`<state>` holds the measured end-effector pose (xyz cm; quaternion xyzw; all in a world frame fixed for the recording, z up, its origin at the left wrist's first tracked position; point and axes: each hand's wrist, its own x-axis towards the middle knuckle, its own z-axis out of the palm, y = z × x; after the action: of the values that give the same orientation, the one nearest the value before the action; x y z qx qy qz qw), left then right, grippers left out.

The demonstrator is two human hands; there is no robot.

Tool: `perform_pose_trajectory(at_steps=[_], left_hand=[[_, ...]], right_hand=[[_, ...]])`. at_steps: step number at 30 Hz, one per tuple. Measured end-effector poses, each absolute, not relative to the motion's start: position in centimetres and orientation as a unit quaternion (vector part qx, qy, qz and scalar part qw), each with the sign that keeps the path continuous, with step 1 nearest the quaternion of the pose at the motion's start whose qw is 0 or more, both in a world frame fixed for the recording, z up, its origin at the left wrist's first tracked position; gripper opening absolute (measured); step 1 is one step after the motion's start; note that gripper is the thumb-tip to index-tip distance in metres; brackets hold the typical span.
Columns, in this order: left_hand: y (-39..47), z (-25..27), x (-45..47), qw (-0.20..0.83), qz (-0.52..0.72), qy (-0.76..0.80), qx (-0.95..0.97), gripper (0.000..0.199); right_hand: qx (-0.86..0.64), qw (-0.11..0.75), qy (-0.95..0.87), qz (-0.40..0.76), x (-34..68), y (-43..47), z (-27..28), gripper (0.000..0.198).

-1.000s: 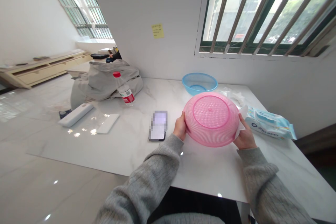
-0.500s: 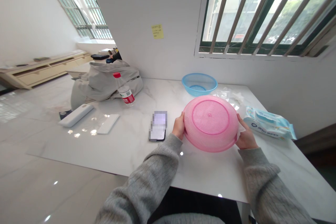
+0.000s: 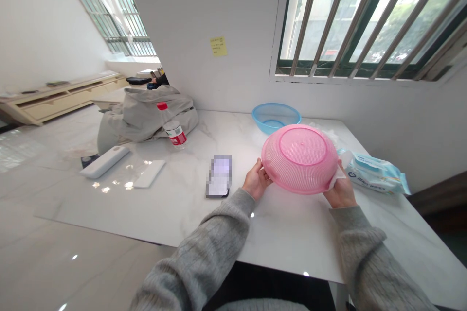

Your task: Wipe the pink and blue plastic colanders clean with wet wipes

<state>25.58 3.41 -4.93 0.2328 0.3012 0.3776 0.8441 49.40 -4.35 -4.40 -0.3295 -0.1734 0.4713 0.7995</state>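
Observation:
A pink plastic basket (image 3: 302,158) with a mesh of small holes is held bottom-up above the table, tilted. My left hand (image 3: 257,181) grips its left rim, fingers reaching underneath. On the opposite side my right hand (image 3: 341,189) is closed on the right rim, with a white wipe (image 3: 337,175) pressed between the hand and the basket. Behind it stands a blue plastic basin (image 3: 276,115), partly covered by the pink one. To the right lies a light-blue pack of wipes (image 3: 377,174).
The white marble-patterned table (image 3: 204,223) carries a phone (image 3: 219,177), a red-capped bottle (image 3: 172,126), a grey cloth bag (image 3: 146,112), a white box-like case (image 3: 105,161) and a flat white piece (image 3: 150,174). Crumpled clear plastic (image 3: 326,132) lies beside the basin.
The pink basket has risen slightly, shifted right and tilted, its base now facing more upward and away. My left hand has moved right with it, its fingers now showing below the rim.

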Motion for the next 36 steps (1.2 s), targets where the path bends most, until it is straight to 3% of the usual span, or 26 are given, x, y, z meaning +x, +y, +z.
perform_pose_trajectory(at_steps=[6, 20, 36], left_hand=[[1.9, -5.0, 26.4, 0.882, 0.326, 0.219, 0.262, 0.046], [3.2, -4.7, 26.0, 0.799, 0.400, 0.356, 0.274, 0.044], [5.1, -6.2, 25.2, 0.722, 0.509, 0.388, 0.265, 0.040]], right_hand=[[-0.323, 0.814, -0.173, 0.451, 49.1, -3.8, -5.1, 0.027], [-0.326, 0.791, -0.169, 0.489, 48.2, -4.7, -3.9, 0.027], [-0.363, 0.750, -0.175, 0.525, 48.4, -5.2, -3.8, 0.026]])
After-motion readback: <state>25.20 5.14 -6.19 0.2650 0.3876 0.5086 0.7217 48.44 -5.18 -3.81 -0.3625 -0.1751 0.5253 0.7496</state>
